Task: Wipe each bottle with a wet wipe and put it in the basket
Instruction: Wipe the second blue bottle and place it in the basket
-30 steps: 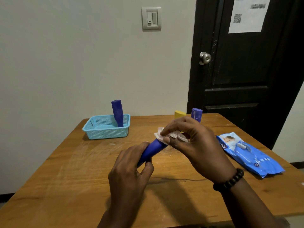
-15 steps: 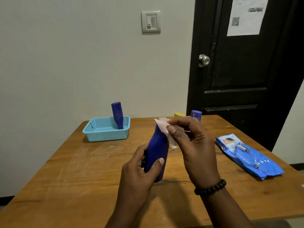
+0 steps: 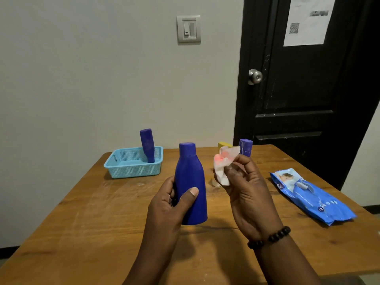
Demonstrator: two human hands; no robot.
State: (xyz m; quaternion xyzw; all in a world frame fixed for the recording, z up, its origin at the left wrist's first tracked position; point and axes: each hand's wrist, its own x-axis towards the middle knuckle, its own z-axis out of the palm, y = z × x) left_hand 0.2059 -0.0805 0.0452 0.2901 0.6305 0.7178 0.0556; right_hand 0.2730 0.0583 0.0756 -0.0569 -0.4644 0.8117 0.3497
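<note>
My left hand (image 3: 172, 204) grips a dark blue bottle (image 3: 190, 182) upright above the wooden table (image 3: 102, 219), thumb across its front. To its right, my right hand (image 3: 246, 188) pinches a crumpled white wet wipe (image 3: 223, 164) clear of the bottle. A light blue basket (image 3: 131, 167) stands at the back left with another blue bottle (image 3: 147, 145) leaning upside down inside it. Behind my right hand, a purple-capped bottle (image 3: 245, 147) and a yellow-capped one (image 3: 223, 144) stand at the far edge, mostly hidden.
A blue pack of wet wipes (image 3: 310, 196) lies on the table's right side. A black door (image 3: 308, 79) with a round knob (image 3: 255, 76) is behind the table on the right; a grey wall with a light switch (image 3: 188, 29) is behind on the left.
The bottle went from lying tilted across my hands to standing upright in my left hand. My right hand lifted the wipe off its neck and drew it away to the right.
</note>
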